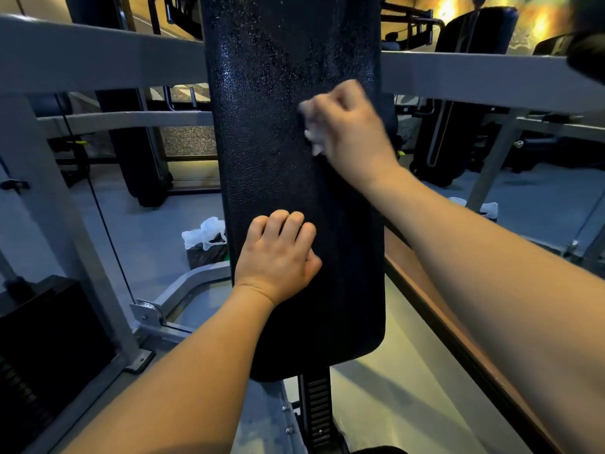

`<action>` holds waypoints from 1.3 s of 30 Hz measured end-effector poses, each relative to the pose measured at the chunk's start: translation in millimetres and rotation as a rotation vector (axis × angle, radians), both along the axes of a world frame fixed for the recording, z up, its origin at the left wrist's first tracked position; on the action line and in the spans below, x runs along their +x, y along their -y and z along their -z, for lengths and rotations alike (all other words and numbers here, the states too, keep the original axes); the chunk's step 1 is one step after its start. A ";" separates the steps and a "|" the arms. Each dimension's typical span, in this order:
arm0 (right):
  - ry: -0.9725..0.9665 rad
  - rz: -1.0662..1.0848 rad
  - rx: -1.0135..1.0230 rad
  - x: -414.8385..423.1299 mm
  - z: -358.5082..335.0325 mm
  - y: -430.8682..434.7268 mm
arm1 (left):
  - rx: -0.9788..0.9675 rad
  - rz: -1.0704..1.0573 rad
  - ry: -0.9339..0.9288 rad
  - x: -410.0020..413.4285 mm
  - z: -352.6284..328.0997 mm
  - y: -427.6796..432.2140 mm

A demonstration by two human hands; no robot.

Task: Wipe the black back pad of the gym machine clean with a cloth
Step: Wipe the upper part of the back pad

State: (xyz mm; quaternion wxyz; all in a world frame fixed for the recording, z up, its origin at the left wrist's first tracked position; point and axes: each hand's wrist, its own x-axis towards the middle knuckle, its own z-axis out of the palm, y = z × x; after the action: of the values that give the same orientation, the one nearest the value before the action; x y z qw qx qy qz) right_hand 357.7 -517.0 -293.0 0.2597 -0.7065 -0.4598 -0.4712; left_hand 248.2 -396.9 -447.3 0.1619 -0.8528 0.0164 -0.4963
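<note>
The black back pad [278,132] is a long upright textured cushion filling the middle of the view, speckled with fine droplets near its top. My right hand [352,129] presses a small white cloth [312,136] against the pad's right side at mid height; the hand is blurred and covers most of the cloth. My left hand [278,253] rests lower on the pad with its fingers curled under, knuckles against the surface, and holds nothing.
Grey frame bars [98,57] cross behind the pad on both sides. A black weight stack [42,348] and a cable with a pulley [147,309] stand at the left. White plastic bags [204,235] lie on the floor. A ribbed post [317,411] supports the pad below.
</note>
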 end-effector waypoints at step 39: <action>0.146 0.109 -0.038 -23.2 8.0 -51.6 | -1.162 -0.019 0.307 19.0 -84.9 -40.5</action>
State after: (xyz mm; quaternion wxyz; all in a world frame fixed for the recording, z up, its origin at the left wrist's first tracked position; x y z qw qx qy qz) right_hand 334.6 -465.4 -301.0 0.1859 -0.6990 -0.4471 -0.5263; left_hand 267.2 -356.5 -362.4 -0.3260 -0.7201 -0.2889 -0.5401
